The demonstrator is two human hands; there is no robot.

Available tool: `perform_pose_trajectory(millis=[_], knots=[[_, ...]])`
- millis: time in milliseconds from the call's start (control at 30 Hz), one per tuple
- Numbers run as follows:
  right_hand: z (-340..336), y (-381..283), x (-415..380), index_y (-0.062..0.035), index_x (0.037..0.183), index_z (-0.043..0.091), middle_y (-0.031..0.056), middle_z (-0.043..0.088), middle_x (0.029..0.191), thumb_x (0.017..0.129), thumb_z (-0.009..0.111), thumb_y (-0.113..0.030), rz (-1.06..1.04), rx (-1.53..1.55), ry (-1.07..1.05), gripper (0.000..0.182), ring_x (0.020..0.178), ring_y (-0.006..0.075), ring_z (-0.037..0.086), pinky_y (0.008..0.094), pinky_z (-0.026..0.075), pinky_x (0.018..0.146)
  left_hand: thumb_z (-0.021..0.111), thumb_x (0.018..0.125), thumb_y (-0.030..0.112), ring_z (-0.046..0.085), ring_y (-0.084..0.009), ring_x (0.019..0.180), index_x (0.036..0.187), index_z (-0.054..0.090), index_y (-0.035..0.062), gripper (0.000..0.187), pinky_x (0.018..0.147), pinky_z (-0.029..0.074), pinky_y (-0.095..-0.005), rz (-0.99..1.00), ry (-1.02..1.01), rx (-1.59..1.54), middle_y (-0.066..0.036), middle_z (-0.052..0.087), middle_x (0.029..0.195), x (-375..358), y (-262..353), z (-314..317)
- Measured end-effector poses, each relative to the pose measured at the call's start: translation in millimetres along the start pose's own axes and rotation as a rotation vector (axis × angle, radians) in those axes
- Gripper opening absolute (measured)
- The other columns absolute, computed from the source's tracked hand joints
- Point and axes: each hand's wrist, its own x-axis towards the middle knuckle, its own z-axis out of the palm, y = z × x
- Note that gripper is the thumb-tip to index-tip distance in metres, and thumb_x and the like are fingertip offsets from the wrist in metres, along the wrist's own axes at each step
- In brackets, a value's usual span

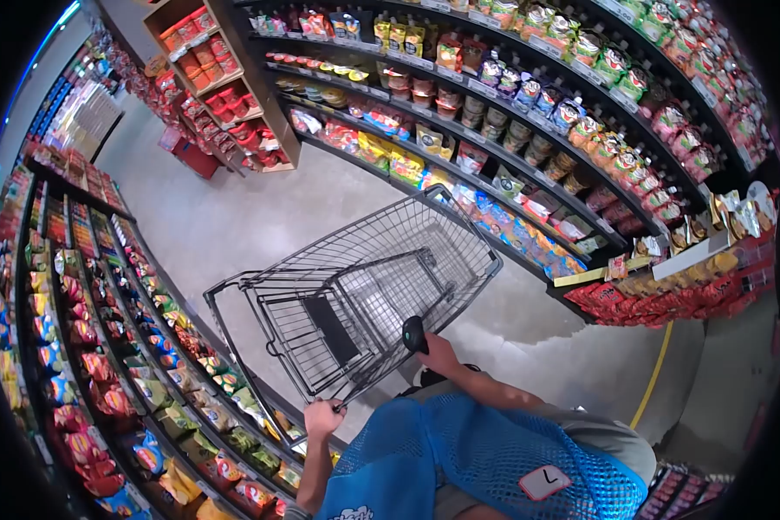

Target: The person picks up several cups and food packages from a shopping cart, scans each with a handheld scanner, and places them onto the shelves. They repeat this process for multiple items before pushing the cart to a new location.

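A grey wire shopping cart (381, 299) stands on the floor in front of me, tilted across the view. My left hand (323, 418) is closed round the near corner of the cart's frame. My right hand (439, 356) is closed on a black rounded handheld object (414, 334) with a small greenish mark, beside the cart's near side rail. What kind of thing it is I cannot make out. A dark panel (331, 331) sits in the cart's wire end. The blue mesh vest (459, 451) on my body covers the lower middle.
Shelves of bagged snacks (104, 373) curve along the left. Dark shelves (494, 121) with pouches and packets run along the back and right. A wooden stand (225, 87) holds red packages. Red packets (659, 295) hang at the right end. A yellow line (654, 377) crosses the grey floor.
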Motion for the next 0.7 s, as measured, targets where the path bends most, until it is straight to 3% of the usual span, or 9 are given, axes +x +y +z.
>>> perform_pose_trajectory(millis=[133, 233, 300, 467, 700], knots=[[3, 1, 22, -0.0042, 0.104, 0.052, 0.0207, 0.062, 0.090, 0.075, 0.072, -0.024, -0.017, 0.033, -0.004, 0.041, 0.086, 0.0405, 0.061, 0.0482, 0.048, 0.075, 0.065, 0.075, 0.038, 0.064, -0.0273, 0.087, 0.092, 0.074, 0.0251, 0.024, 0.078, 0.051, -0.0443, -0.023, -0.015, -0.017, -0.008, 0.070, 0.079, 16, -16, 3], [-10, 6, 43, -0.0043, 0.103, 0.052, 0.0201, 0.063, 0.090, 0.074, 0.072, -0.024, -0.068, 0.060, -0.160, 0.041, 0.087, 0.0404, 0.061, 0.0476, 0.048, 0.074, 0.064, 0.076, 0.039, 0.064, -0.0256, 0.091, 0.094, 0.074, 0.0256, 0.024, 0.080, 0.050, -0.0438, -0.018, -0.026, -0.027, -0.007, 0.070, 0.079, 29, -23, -5], [-26, 2, 56, -0.0055, 0.112, 0.055, 0.0214, 0.064, 0.093, 0.072, 0.070, -0.023, -0.121, 0.029, -0.378, 0.045, 0.088, 0.0386, 0.062, 0.0435, 0.049, 0.076, 0.064, 0.078, 0.039, 0.063, -0.0248, 0.093, 0.096, 0.073, 0.0265, 0.025, 0.082, 0.050, -0.0433, -0.001, -0.057, -0.015, -0.006, 0.070, 0.080, 36, -27, -15], [-34, -6, 66, -0.0039, 0.111, 0.056, 0.0224, 0.065, 0.095, 0.074, 0.070, -0.023, -0.084, 0.043, -0.219, 0.044, 0.091, 0.0403, 0.063, 0.0452, 0.049, 0.077, 0.063, 0.078, 0.037, 0.062, -0.0227, 0.094, 0.097, 0.073, 0.0271, 0.024, 0.080, 0.049, -0.0449, -0.009, -0.056, 0.034, -0.003, 0.071, 0.084, 61, -44, -39], [-48, -12, 73, -0.0049, 0.109, 0.059, 0.0196, 0.065, 0.087, 0.075, 0.072, -0.026, 0.071, -0.017, -0.267, 0.042, 0.081, 0.0375, 0.063, 0.0423, 0.050, 0.073, 0.063, 0.079, 0.042, 0.063, -0.0228, 0.094, 0.098, 0.074, 0.0258, 0.027, 0.085, 0.047, -0.0435, -0.028, -0.023, 0.062, -0.002, 0.071, 0.084, 101, -78, -78]])
